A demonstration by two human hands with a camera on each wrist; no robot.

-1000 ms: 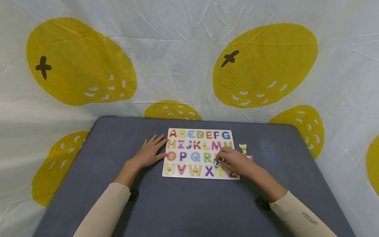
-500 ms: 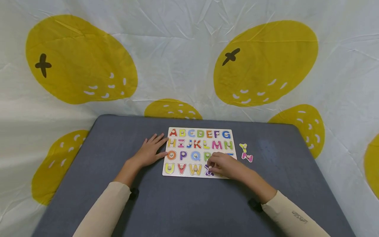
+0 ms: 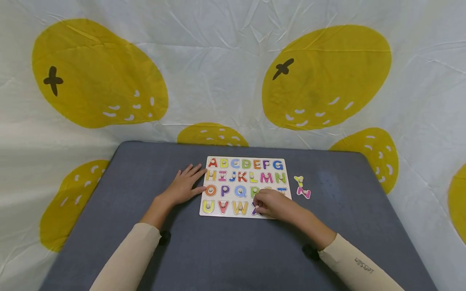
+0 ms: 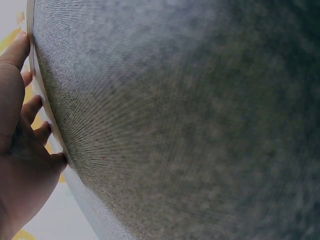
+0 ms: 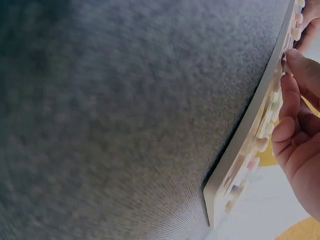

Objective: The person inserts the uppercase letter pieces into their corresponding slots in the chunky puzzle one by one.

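Observation:
The wooden alphabet puzzle board (image 3: 233,199) lies flat on the table, with knobbed letter pieces in its rows. My right hand (image 3: 278,203) is over the board's lower right part. Its thumb and fingertips pinch the knob of a purple letter X piece (image 3: 254,209), which sits at the X place in the bottom row. In the right wrist view, the pinching fingertips (image 5: 292,55) are right at the board's surface. My left hand (image 3: 182,188) rests spread on the table, its thumb and index tip at the board's left edge. The right hand hides the places right of the X.
To the right of the board lie a yellow letter Y piece (image 3: 299,181) and a pink zigzag letter piece (image 3: 304,193), close together. The dark grey table (image 3: 233,250) reaches back to a white curtain (image 3: 218,89) printed with yellow fruit.
My right hand has moved left and slightly down with the purple X piece, bringing it to the X place. Both loose letters beside the board came into fuller view. The left hand stays put.

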